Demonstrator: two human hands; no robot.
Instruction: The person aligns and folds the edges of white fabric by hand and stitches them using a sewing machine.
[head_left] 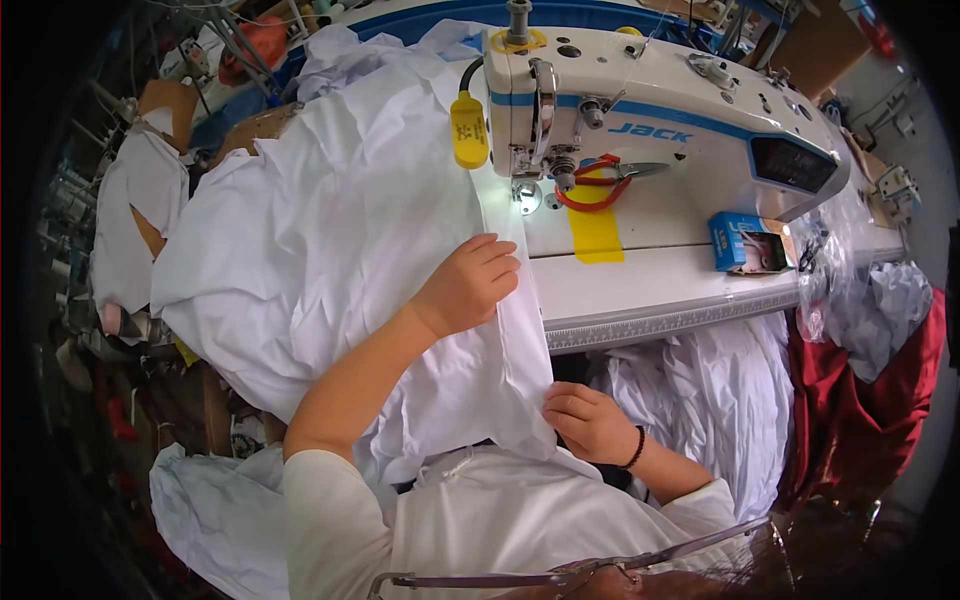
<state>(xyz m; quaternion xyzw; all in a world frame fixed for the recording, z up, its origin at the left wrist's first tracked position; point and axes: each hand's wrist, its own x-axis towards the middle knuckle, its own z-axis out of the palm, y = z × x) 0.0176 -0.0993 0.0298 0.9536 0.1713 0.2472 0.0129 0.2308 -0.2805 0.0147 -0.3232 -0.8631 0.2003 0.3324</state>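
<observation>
A large white cloth (330, 220) spreads over the left of the sewing table, its right edge running under the lit needle area of a white sewing machine (660, 120). My left hand (468, 285) rests on the cloth near that edge, just below the needle, with its fingers bent and close together on the fabric. Lower down, at the table's front, my right hand (585, 422) has its fingers closed on the cloth's edge. A dark beaded bracelet circles the right wrist.
Red-handled scissors (610, 185) lie on yellow tape (597, 235) under the machine arm. A small blue box (750, 243) stands to their right. White fabric (710, 400) and red fabric (865, 420) hang at the right. More white cloth (215, 515) lies at lower left.
</observation>
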